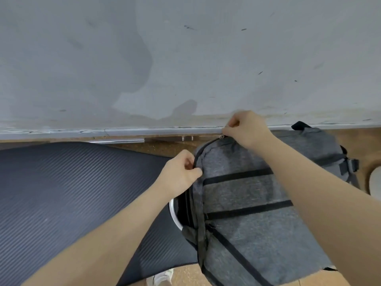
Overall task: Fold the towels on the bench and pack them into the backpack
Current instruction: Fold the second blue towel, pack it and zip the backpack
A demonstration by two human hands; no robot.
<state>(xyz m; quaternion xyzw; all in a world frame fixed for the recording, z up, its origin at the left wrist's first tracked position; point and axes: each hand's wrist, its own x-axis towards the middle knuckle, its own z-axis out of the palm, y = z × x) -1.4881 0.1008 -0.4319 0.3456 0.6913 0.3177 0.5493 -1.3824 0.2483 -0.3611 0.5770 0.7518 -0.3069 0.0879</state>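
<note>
Backpack [257,213] is lying flat on the floor by the wall, partly overlapping the ribbed mat [72,193]; grey fabric looks soft and floppy, probably light, so I'm bracing it while working the zip; no towels or worktop showing in view. Mat is sitting just left of the bag, not blocking the zip; metal rail [117,140] is running along the wall base, close to the bag's top corner; a curved metal edge [174,215] is showing beside the bag's left side, can't tell what it is. My left hand [179,174] grip is pinching the black zip edge; my right hand [245,129] grip is pinching the zip pull [222,137] at the top corner.
</note>
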